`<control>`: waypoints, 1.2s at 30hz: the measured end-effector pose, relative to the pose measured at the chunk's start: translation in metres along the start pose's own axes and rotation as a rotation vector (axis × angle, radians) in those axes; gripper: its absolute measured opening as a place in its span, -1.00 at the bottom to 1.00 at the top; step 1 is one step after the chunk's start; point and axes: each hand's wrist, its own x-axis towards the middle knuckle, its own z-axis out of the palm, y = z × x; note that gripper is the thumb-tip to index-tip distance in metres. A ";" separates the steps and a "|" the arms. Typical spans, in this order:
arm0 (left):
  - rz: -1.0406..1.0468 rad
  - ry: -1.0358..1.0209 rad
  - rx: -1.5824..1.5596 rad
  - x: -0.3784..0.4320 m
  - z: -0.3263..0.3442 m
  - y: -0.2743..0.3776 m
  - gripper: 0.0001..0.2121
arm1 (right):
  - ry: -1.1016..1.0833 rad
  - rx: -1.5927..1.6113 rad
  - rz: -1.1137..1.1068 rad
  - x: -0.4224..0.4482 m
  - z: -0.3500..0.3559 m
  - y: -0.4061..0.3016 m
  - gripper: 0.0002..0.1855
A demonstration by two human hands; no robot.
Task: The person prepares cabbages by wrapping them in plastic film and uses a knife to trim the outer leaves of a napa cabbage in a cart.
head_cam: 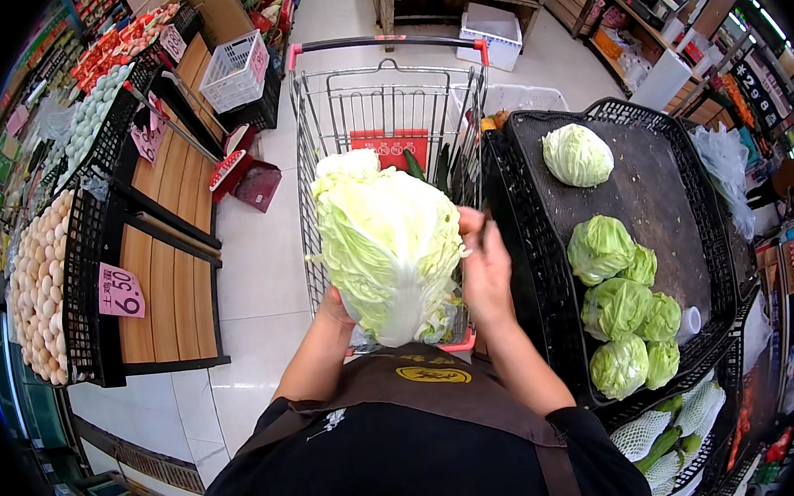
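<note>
A large napa cabbage, pale green with a broad white stem end towards me, is held up in front of my chest over a metal shopping cart. My left hand supports it from the lower left, its fingers hidden beneath the leaves. At the cabbage's right edge is my right hand, its fingers bent and motion-blurred; whether they grip a leaf is unclear. Behind the cabbage, another pale vegetable head and dark green cucumbers show inside the cart.
On my right, a black crate holds a round cabbage and several wrapped lettuces. Netted green vegetables lie nearer. Left stands a wooden-slatted stand with eggs. A red dustpan is on the tiled floor.
</note>
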 end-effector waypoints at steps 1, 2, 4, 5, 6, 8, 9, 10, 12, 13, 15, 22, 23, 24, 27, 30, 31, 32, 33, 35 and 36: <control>-0.043 0.011 0.061 0.001 -0.002 0.005 0.10 | -0.055 0.093 0.153 0.006 -0.009 -0.013 -0.70; -0.095 0.012 0.117 0.005 -0.006 0.008 0.08 | -0.102 0.121 0.177 0.013 -0.015 -0.022 -0.67; -0.311 0.213 0.086 0.015 -0.004 0.016 0.13 | -0.203 0.193 0.276 0.027 -0.020 -0.034 -0.60; -0.214 -0.039 0.101 0.010 -0.022 0.013 0.12 | -0.265 0.232 0.359 0.033 -0.020 -0.041 -0.56; -0.106 -0.284 0.092 0.005 -0.038 0.012 0.11 | -0.333 0.218 0.244 0.036 -0.016 -0.037 -0.57; -0.270 -0.105 0.083 0.006 -0.048 0.022 0.08 | -0.408 0.183 0.115 0.038 -0.015 -0.034 -0.60; -0.391 0.134 0.136 0.015 -0.030 0.030 0.09 | -0.419 0.166 0.102 0.039 -0.016 -0.037 -0.62; -0.512 0.376 0.160 0.025 -0.011 0.037 0.10 | -0.427 0.148 0.090 0.039 -0.019 -0.041 -0.63; -0.482 0.222 0.242 0.027 -0.009 0.045 0.16 | -0.379 0.139 0.096 0.039 -0.021 -0.047 -0.66; -0.446 0.108 0.281 0.027 -0.012 0.048 0.17 | -0.355 0.135 0.100 0.039 -0.021 -0.049 -0.67; -0.336 -0.153 0.343 0.031 -0.022 0.054 0.18 | -0.346 0.192 0.170 0.041 -0.020 -0.049 -0.78; -0.265 -0.095 0.325 0.030 -0.042 0.052 0.15 | -0.100 0.191 0.041 0.047 -0.021 -0.046 -0.89; -0.244 -0.071 0.318 0.030 -0.044 0.050 0.14 | -0.064 0.217 -0.017 0.048 -0.023 -0.043 -0.88; -0.205 -0.069 0.327 0.029 -0.043 0.049 0.13 | -0.030 0.245 -0.074 0.049 -0.022 -0.041 -0.86; -0.103 0.014 0.379 0.028 -0.056 0.043 0.03 | -0.051 0.336 -0.011 0.044 -0.024 -0.049 -0.86; -0.049 0.084 0.333 0.024 -0.079 0.034 -0.06 | -0.341 0.376 -0.008 0.024 -0.028 -0.046 -0.83; -0.018 0.135 0.245 0.024 -0.082 0.031 -0.08 | -0.208 0.531 0.103 0.008 -0.020 -0.045 -0.80; 0.015 0.187 0.157 0.025 -0.081 0.026 -0.10 | -0.201 0.661 0.140 -0.004 -0.022 -0.039 -0.79; 0.045 0.238 0.065 0.027 -0.080 0.020 -0.11 | -0.190 0.787 0.180 -0.014 -0.027 -0.032 -0.78; 0.141 0.254 0.012 0.033 -0.073 0.021 -0.17 | -0.059 0.924 0.343 -0.027 -0.036 -0.027 -0.79; 0.160 0.271 -0.065 0.037 -0.072 0.024 -0.18 | 0.002 0.980 0.403 -0.032 -0.042 -0.023 -0.78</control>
